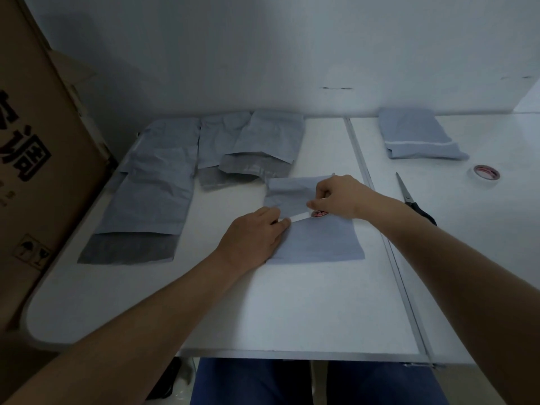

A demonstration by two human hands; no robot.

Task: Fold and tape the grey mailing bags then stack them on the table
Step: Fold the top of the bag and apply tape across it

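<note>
Thin, limp grey mailing bag lay folded at the table centre; left hand pressed the tape strip flat, right hand, at 1 o'clock, pinched the small tape roll; best held by its folded edge.

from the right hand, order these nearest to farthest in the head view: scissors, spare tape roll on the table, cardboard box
From the right hand:
1. scissors, just to its right
2. spare tape roll, farther right, beyond the scissors
3. cardboard box, far left beside the table
</note>
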